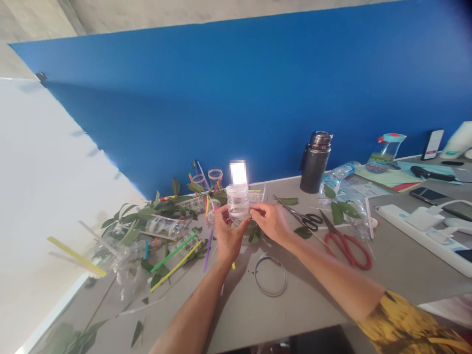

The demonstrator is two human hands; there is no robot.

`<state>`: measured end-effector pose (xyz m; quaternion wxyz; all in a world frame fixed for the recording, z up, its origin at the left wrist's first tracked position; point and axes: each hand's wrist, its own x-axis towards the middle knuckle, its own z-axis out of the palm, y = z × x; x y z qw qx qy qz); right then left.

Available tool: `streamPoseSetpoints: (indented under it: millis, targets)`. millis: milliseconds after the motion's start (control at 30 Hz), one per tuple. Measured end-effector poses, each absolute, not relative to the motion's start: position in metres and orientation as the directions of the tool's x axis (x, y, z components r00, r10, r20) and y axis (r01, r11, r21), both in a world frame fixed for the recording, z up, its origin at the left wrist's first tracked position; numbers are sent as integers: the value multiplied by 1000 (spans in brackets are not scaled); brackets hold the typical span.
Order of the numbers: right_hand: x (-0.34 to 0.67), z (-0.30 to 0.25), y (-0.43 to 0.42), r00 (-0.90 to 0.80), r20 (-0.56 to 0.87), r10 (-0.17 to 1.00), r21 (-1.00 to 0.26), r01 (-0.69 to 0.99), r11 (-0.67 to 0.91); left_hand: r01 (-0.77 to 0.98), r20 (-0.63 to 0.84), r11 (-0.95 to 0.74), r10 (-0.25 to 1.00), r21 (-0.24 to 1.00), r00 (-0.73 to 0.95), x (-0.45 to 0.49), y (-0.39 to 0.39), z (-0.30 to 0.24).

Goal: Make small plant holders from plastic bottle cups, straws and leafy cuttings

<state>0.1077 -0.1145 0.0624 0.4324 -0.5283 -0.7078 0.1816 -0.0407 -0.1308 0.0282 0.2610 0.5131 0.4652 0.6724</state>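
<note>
Over grey tabletop (243, 314), left hand (227, 236), right hand (269, 222) pinch ribbed plastic bottle (238, 202).

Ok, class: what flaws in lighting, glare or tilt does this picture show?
In the head view, a blown-out, pixelated white patch sits above the clear plastic bottle; the frame is tilted, the blue wall running diagonally; the white panel at left is overexposed; the right forearm casts a shadow on the grey tabletop.

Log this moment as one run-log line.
left hand: holding clear plastic bottle | right hand: pinching bottle side | nearby: red-handled scissors, wire coil
</note>
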Motion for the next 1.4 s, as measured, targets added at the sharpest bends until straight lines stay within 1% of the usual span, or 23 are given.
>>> streamPoseSetpoints:
  millis: [67,267,400,500,567,600,667,700,767,833,933,1033,1133,1233,1300,1400]
  targets:
    - [109,64,-116,-96,407,908,-709,593,381,146,445,-420,831,895,-334,-43,-129,26]
    - [108,68,-119,-84,387,918,-629,704,330,215,512,-465,793,859,-329,-42,-130,25]
    - [103,67,-120,-44,374,927,-593,756,275,277,544,-471,766,838,-342,-36,-136,30]
    - [101,66,-120,3,362,932,-588,777,226,258,538,-474,768,842,-346,-34,-137,30]
    - [102,67,-118,23,359,933,-604,768,213,185,489,-453,798,872,-351,-35,-135,28]
    - [103,67,-118,29,360,933,-619,756,215,115,445,-434,826,894,-346,-36,-132,27]
    - [107,69,-115,36,370,928,-663,710,237,-97,332,-375,893,922,-303,-39,-127,27]
    - [110,69,-114,34,377,926,-694,673,257,-215,273,-330,928,919,-255,-41,-125,28]
    - [115,71,-110,15,374,927,-774,555,304,-401,180,-218,975,890,-131,-44,-122,30]
    - [120,70,-106,-23,330,944,-866,390,312,-500,128,-115,992,859,-9,-47,-121,32]
    - [124,68,-100,-60,237,970,-955,169,244,-574,76,-10,993,819,90,-51,-123,35]
    - [128,63,-92,-34,204,978,-975,83,206,-627,-15,94,991,773,130,-56,-124,38]
    - [134,58,-83,31,202,979,-975,105,198,-660,-52,145,986,737,158,-60,-125,42]
    - [142,53,-74,98,223,970,-964,171,204,-675,-10,147,979,723,202,-63,-127,47]
    - [148,50,-67,133,230,964,-960,191,203,-667,6,175,965,724,260,-64,-130,50]
    - [156,48,-59,184,225,957,-966,173,194,-624,-4,260,925,737,380,-63,-134,51]
